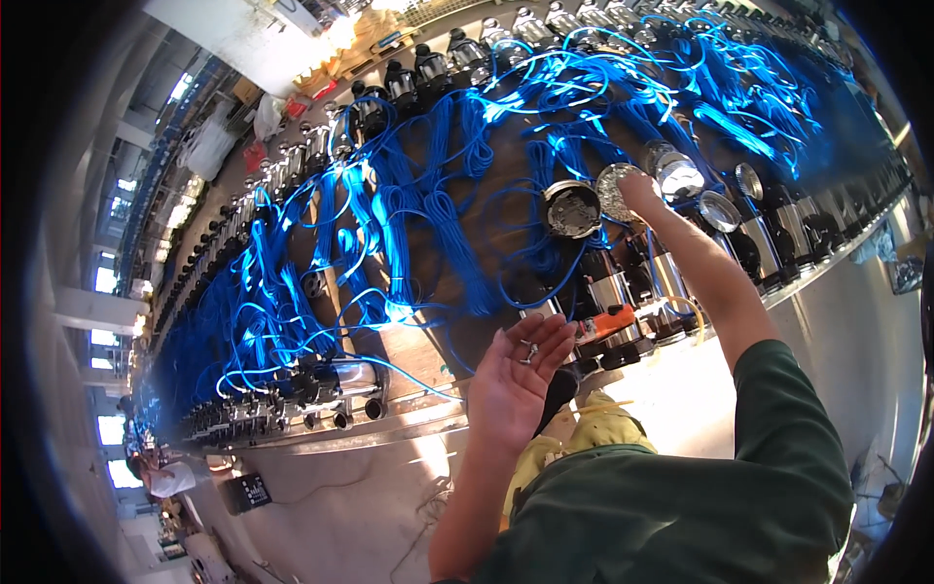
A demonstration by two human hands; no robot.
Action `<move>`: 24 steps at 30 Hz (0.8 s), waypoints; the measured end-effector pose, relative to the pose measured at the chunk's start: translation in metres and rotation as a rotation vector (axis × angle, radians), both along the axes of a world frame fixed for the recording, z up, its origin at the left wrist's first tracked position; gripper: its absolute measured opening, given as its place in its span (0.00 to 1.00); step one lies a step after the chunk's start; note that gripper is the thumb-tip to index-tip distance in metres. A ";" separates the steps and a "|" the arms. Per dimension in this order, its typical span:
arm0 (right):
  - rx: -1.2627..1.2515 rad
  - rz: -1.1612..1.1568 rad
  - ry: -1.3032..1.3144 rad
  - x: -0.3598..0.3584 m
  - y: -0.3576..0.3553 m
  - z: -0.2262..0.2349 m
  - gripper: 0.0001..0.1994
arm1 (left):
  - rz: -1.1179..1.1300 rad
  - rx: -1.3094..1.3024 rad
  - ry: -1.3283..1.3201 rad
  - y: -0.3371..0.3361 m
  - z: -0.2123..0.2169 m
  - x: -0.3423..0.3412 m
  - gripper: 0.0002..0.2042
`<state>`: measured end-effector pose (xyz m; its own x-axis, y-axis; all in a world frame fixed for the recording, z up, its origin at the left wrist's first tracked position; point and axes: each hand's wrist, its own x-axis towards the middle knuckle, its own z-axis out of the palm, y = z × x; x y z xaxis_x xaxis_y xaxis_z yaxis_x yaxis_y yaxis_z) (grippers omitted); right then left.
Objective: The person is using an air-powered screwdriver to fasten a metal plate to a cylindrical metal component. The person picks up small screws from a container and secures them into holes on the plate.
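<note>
My left hand (516, 389) is turned palm up with its fingers slightly curled, and a few small metal screws (528, 351) lie in it. My right hand (640, 195) reaches down into a round metal bowl (611, 187) of small shiny parts; its fingertips are hidden there. Left of that bowl stands another metal bowl (572, 210) with greyish contents. Just beyond my left fingers lies an orange tool (605, 323), its kind unclear. Several steel cylinders with black ends, seemingly pumps (611, 290), lie side by side at the bench's near edge.
Bundles of blue cable (448, 243) cover much of the bench. Rows of steel-and-black units (428, 66) line its far side, more (341, 384) its near left edge. Round metal pieces (720, 210) lie to the right. A person (165, 477) is far off at left.
</note>
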<state>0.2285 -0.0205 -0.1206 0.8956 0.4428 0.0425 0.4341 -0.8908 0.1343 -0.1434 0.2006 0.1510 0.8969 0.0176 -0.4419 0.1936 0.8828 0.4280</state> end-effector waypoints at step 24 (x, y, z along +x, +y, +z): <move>0.625 0.254 -0.072 0.002 -0.051 0.080 0.07 | -0.089 -0.014 0.009 0.000 -0.019 0.023 0.12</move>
<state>0.2304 -0.0714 -0.0407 0.7525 0.5118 0.4146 0.6493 -0.6819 -0.3367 -0.1204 0.2011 0.1323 0.8904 -0.0680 -0.4500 0.2752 0.8679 0.4134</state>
